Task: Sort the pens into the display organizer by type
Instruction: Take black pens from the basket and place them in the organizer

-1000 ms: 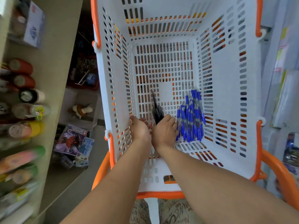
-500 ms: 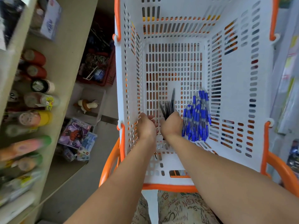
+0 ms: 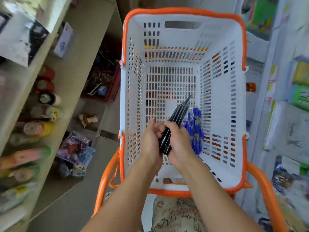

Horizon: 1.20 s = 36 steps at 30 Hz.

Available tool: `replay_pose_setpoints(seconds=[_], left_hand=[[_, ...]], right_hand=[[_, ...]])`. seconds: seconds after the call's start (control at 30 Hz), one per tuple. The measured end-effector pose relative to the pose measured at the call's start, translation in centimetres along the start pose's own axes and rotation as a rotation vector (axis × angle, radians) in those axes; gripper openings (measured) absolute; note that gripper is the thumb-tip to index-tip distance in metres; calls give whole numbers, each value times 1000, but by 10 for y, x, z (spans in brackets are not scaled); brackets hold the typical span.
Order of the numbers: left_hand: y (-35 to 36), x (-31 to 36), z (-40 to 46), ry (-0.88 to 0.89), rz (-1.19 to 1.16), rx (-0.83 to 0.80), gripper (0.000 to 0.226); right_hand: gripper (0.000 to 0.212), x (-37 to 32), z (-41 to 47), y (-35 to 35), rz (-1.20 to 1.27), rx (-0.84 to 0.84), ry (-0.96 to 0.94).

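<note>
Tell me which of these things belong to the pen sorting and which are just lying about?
Part of the job:
black pens, gripped by right hand with left hand alongside
blue pens in the basket

Just lying about:
bottles on the shelf
toy boxes
red crate

Black pens (image 3: pixel 173 124) bundled, angled up-right; blue-capped pens (image 3: pixel 194 129) heaped, seemingly flat.

This is a small shop selling stationery and toys. A white shopping basket (image 3: pixel 222 114) with orange handles sits in a narrow aisle. On the left, a shelf (image 3: pixel 73 64) carries rows of bottles (image 3: pixel 36 128), with boxed toy sets (image 3: pixel 75 148) lower down; packaged goods (image 3: pixel 301 97) hang on the right.
</note>
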State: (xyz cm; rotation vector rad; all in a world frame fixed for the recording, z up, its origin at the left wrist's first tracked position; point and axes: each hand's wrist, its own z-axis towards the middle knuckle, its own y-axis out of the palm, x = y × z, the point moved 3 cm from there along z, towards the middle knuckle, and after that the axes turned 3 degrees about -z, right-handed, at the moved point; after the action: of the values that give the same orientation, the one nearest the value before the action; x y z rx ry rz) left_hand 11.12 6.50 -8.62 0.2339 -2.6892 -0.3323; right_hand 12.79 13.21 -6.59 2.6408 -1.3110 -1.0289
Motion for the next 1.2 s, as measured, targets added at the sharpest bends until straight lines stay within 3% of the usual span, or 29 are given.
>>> replay_pose_setpoints(seconds=[0.07,0.13,0.2,0.27,0.3,0.43,0.6,0.8,0.93,1.03,1.2], left_hand=[[-1,29,-17,133,235,-104,47],[-3,67,-33,322,294,-174,50],[-7,105,-54,492,279,-204,49],[-12,133,-79,565,236,-246,40],[-17,141,-92,581,206,-246,46],[-59,147,-142,644,131,-193,62],[-155,139,-222,766,63,-141,72],[-338,104,-345,882,-294,-87,80],[-478,59,-432,940,-378,15,86],[-557,28,-484,999,-526,93,71],[-622,4,-516,1074,-638,204,46]], right_hand=[[15,-13,-10,-3,-240,-192,11],[8,-21,-23,-4,-463,-507,80],[6,-25,-41,-1,-535,-770,192],[8,-27,-61,12,-522,-920,282],[10,-25,-71,21,-514,-969,309],[10,-11,-107,66,-553,-1047,260],[27,46,-170,139,-680,-1116,266],[26,194,-294,230,-753,-1284,306],[46,318,-390,276,-724,-1455,559],[40,388,-446,302,-781,-1442,642],[11,438,-496,344,-957,-1390,463]])
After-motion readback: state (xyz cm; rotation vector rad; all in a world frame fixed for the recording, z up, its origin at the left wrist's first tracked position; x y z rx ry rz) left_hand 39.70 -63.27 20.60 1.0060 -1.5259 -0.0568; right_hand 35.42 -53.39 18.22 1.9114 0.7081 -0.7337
